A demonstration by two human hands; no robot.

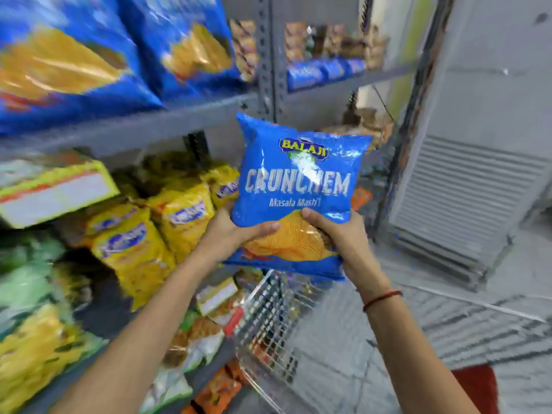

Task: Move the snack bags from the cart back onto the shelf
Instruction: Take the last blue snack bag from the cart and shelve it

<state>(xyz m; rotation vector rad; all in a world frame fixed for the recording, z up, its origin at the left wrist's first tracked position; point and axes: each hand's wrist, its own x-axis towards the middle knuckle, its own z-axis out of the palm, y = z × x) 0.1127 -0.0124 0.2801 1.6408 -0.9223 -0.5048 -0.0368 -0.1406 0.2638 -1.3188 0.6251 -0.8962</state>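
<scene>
1. Head view: your left hand (236,231) and right hand (340,234) both grasp the blue snack bag (298,186) by its lower half, thumbs across the front.
2. You hold the bag upright in the air, in front of the grey shelf (191,115) and above the wire cart (268,318).
3. The upper shelf level carries large blue bags (74,61); the level below holds yellow bags (131,243).
4. The cart's contents are blurred; you cannot tell them.
5. The bag front reads "BALAJI CRUNCHEM Masala Masti", with ridged chips pictured beneath.
6. Your right wrist wears a red thread (382,298).
</scene>
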